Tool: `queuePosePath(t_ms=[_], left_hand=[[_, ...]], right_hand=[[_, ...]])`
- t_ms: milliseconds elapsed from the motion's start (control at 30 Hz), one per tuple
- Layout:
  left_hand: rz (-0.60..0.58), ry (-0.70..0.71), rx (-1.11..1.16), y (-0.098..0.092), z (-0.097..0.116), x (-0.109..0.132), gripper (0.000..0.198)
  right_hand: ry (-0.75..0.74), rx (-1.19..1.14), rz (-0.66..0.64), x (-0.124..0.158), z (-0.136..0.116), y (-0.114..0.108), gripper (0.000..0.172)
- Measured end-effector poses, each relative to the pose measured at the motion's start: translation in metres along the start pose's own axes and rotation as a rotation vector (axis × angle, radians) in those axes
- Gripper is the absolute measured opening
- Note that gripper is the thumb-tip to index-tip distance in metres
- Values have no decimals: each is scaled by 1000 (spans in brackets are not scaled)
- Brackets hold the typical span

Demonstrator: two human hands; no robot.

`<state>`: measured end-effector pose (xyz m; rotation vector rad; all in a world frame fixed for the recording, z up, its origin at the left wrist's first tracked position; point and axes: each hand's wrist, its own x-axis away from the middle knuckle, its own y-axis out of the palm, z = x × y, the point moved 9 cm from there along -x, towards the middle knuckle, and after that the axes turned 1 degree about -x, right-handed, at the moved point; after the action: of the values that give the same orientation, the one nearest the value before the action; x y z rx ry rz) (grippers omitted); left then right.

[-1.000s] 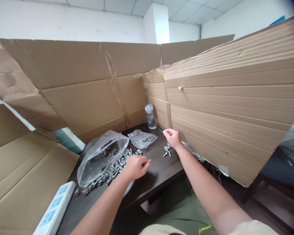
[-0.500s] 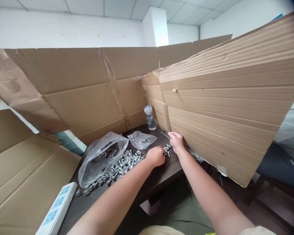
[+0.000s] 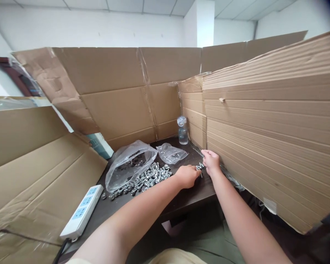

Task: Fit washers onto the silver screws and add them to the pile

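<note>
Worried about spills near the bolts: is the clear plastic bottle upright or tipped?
Upright: the clear plastic bottle stands on the dark table, its cap on top.

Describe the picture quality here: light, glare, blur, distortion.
Head view: soft, even light, no hard shadows; mild glare on the bag; wide lens bows the cardboard edges, darkens the top right corner; bolts, left hand and right hand fairly sharp.

The left hand (image 3: 187, 176) half hides small metal parts (image 3: 200, 167), too tiny to identify.
</note>
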<state>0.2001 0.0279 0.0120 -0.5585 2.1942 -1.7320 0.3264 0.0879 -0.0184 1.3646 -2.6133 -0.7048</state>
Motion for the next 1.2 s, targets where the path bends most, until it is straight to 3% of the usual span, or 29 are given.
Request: queuePosePath(t_ms=[200,533,667,833,967,1067,1200], left_hand=[[78,110,-65,-13,13,16,21],[182,206,-41,-36,17,50,15],[266,143,35,-40,-5,89,16],[474,-143,159,-39,-68,159,19],[663,-376,249,-31,-116,214,8],[767,-495,296,-23,-135,241,20],[806,-548,345,-14,-139,254,25]], right_hand=[[109,16,8,10,3,2,20],[96,94,-7,14,5,3,23],[60,182,-27,12,8,4,23],[-79,364,-103,9,2,21,26],[-275,567,-272,17,-12,71,23],[-424,734,-519,44,-17,139,23],[-615,953,-964,110,-3,243,22]])
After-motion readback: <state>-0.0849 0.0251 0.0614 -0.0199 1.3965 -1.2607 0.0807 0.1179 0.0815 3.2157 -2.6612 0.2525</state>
